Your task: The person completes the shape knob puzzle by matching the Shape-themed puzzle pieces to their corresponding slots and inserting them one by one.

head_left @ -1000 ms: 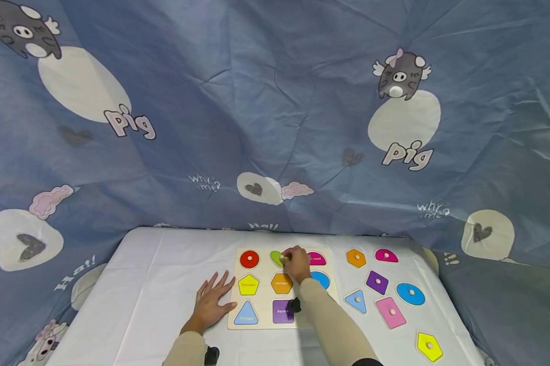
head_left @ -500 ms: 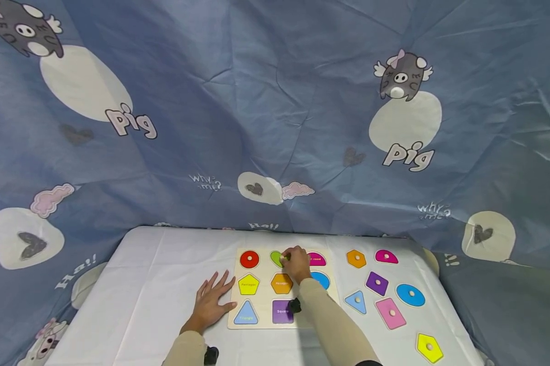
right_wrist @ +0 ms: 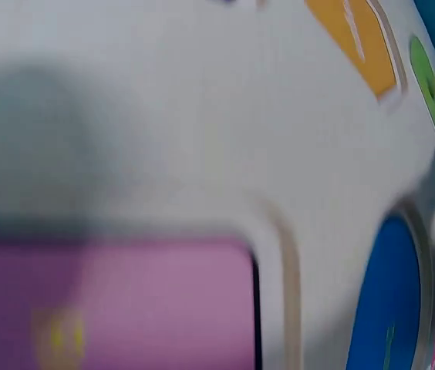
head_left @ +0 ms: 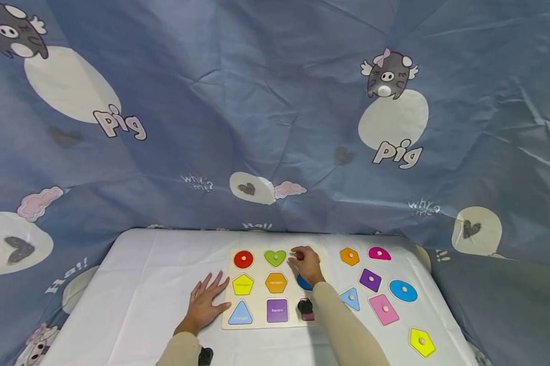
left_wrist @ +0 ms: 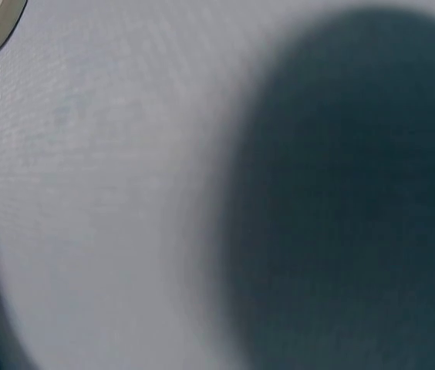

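My left hand [head_left: 204, 307] lies with fingers spread at the left edge of a wooden shape puzzle board [head_left: 258, 300], its thumb and fingertips at the rim; the left wrist view does not show it. Over the board's upper right is my right hand [head_left: 308, 264], fingers loosely bent, with nothing seen in them. To its left sits a green heart piece [head_left: 269, 259] with a knob, in the top row. A red circle piece [head_left: 243, 265] sits in the top left. In the right wrist view the heart [right_wrist: 427, 96] appears beyond the blue oval recess [right_wrist: 387, 293].
Right of the board lie loose knobbed pieces: an orange hexagon [head_left: 349, 261], magenta half-round [head_left: 379, 250], purple square [head_left: 367, 283], blue oval [head_left: 409, 292], light blue triangle [head_left: 354, 292], pink rectangle [head_left: 379, 316] and yellow pentagon [head_left: 417, 348]. White cloth [head_left: 156, 274] covers the table.
My right hand has let go of the green heart's knob and moved right, uncovering the heart. My left hand stays at the board. The head view has shifted slightly.
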